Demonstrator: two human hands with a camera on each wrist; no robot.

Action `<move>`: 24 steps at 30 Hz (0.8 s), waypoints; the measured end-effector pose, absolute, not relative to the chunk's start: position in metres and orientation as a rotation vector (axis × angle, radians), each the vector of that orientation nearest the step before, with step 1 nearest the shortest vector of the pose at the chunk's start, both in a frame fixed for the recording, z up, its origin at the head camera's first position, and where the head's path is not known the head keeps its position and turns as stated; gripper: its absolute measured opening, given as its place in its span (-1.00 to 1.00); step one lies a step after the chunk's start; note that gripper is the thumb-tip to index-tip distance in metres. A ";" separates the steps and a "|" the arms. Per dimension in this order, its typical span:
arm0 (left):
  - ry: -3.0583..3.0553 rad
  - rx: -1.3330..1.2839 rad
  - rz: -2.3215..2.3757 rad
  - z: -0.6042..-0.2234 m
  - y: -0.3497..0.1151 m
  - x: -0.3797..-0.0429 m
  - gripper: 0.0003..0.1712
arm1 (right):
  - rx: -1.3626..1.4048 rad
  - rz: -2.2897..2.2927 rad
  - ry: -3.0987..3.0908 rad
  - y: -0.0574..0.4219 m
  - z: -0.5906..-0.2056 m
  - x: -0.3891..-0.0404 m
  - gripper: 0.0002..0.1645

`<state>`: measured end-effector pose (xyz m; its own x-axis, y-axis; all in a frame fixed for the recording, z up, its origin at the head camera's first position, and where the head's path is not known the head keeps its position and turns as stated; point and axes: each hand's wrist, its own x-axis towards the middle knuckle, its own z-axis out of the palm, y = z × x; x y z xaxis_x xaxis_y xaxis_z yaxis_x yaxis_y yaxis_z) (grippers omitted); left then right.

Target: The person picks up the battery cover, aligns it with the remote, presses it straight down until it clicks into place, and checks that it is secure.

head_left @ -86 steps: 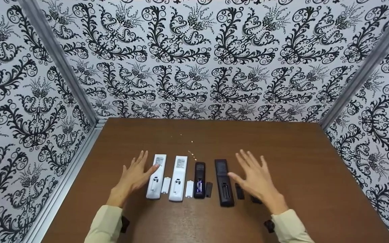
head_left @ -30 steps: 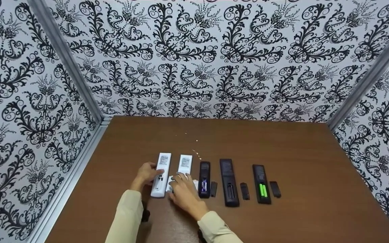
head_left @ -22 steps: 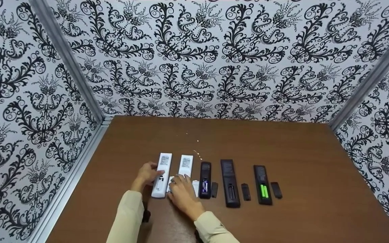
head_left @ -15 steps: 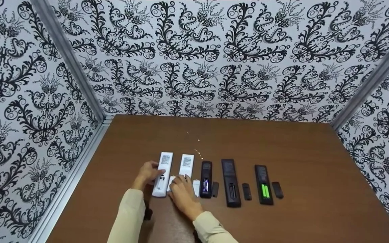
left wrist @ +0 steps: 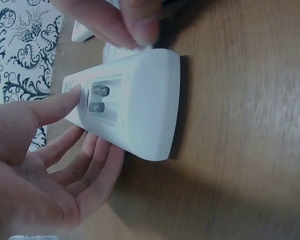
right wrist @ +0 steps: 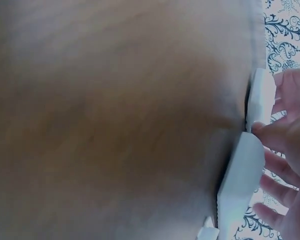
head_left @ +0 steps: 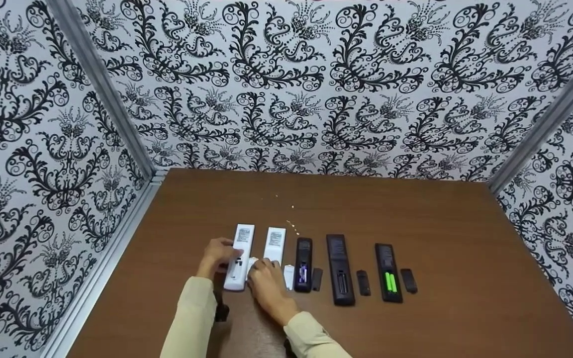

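My left hand (head_left: 217,256) grips the leftmost white remote control (head_left: 243,236), which lies back side up. Its thumb presses on the back and the fingers lie along the far side in the left wrist view. The open battery compartment (left wrist: 104,99) there shows two metal springs. My right hand (head_left: 270,288) is between the two white remotes, thumb and fingers pinching at a white battery cover (head_left: 253,261), mostly hidden beneath them. In the right wrist view the other fingers of the right hand (right wrist: 290,145) are loosely bent beside the second white remote (right wrist: 242,172).
Rightward lie a second white cover (head_left: 289,276), a small black remote (head_left: 304,248) with purple batteries, a longer black remote (head_left: 337,253) and a black remote (head_left: 385,256) with green batteries. Black covers (head_left: 363,282) lie beside them. Patterned walls enclose the brown table (head_left: 440,219).
From being spread apart above the table, the left hand has taken hold of the left white remote. The right hand has moved left to the white cover. Little differs over the last half second.
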<state>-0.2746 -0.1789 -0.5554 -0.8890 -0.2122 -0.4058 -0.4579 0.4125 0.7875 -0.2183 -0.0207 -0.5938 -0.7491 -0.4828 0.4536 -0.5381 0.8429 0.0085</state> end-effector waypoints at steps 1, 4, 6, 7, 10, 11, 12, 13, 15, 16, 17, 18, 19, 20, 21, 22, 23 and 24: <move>2.423 -0.597 1.473 -0.556 -0.179 -0.275 -0.45 | 0.760 0.195 -2.564 -0.020 -0.592 -0.218 -0.94; 2.408 -0.613 1.492 -0.557 -0.180 -0.276 -0.48 | 0.785 0.339 -2.545 -0.017 -0.588 -0.219 -0.95; 2.397 -0.623 1.505 -0.558 -0.180 -0.276 -0.50 | 0.795 0.465 -2.557 -0.016 -0.585 -0.218 -0.96; 2.389 -0.626 1.515 -0.558 -0.180 -0.276 -0.50 | 0.798 0.543 -2.572 -0.015 -0.584 -0.218 -0.96; 2.377 -0.639 1.529 -0.559 -0.181 -0.276 -0.52 | 0.806 0.746 -2.607 -0.013 -0.580 -0.219 -0.95; 2.374 -0.642 1.533 -0.560 -0.181 -0.276 -0.52 | 0.806 0.799 -2.617 -0.013 -0.578 -0.219 -0.95; 2.373 -0.640 1.534 -0.560 -0.181 -0.276 -0.52 | 0.807 0.845 -2.627 -0.013 -0.576 -0.220 -0.94; 2.368 -0.645 1.538 -0.560 -0.181 -0.276 -0.52 | 0.809 0.881 -2.637 -0.013 -0.575 -0.220 -0.93; 2.358 -0.654 1.550 -0.561 -0.182 -0.277 -0.53 | 0.816 0.937 -2.653 -0.014 -0.572 -0.221 -0.89; 2.356 -0.652 1.554 -0.561 -0.183 -0.277 -0.54 | 0.821 0.959 -2.664 -0.015 -0.571 -0.221 -0.87; 2.352 -0.657 1.557 -0.561 -0.183 -0.278 -0.54 | 0.830 0.978 -2.669 -0.015 -0.570 -0.221 -0.86; 2.349 -0.663 1.560 -0.561 -0.183 -0.278 -0.55 | 0.836 0.994 -2.679 -0.016 -0.569 -0.221 -0.84; 2.344 -0.668 1.565 -0.561 -0.183 -0.278 -0.55 | 0.842 0.996 -2.685 -0.016 -0.568 -0.222 -0.83; 2.343 -0.667 1.566 -0.561 -0.183 -0.278 -0.55 | 0.847 0.995 -2.686 -0.017 -0.567 -0.222 -0.83; 2.344 -0.667 1.567 -0.562 -0.184 -0.278 -0.55 | 0.847 1.000 -2.687 -0.018 -0.566 -0.223 -0.84; 2.346 -0.667 1.567 -0.562 -0.184 -0.278 -0.56 | 0.849 1.004 -2.679 -0.018 -0.564 -0.224 -0.84; 2.347 -0.673 1.565 -0.561 -0.184 -0.278 -0.56 | 0.848 1.012 -2.667 -0.019 -0.563 -0.225 -0.85; 2.353 -0.671 1.562 -0.561 -0.184 -0.278 -0.56 | 0.840 1.027 -2.660 -0.019 -0.561 -0.227 -0.86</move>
<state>-0.2781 -0.1842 -0.5609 -0.8664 -0.2424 -0.4366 -0.4964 0.3240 0.8054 -0.2268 -0.0191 -0.5607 -0.8274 -0.4439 0.3442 -0.5600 0.6048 -0.5663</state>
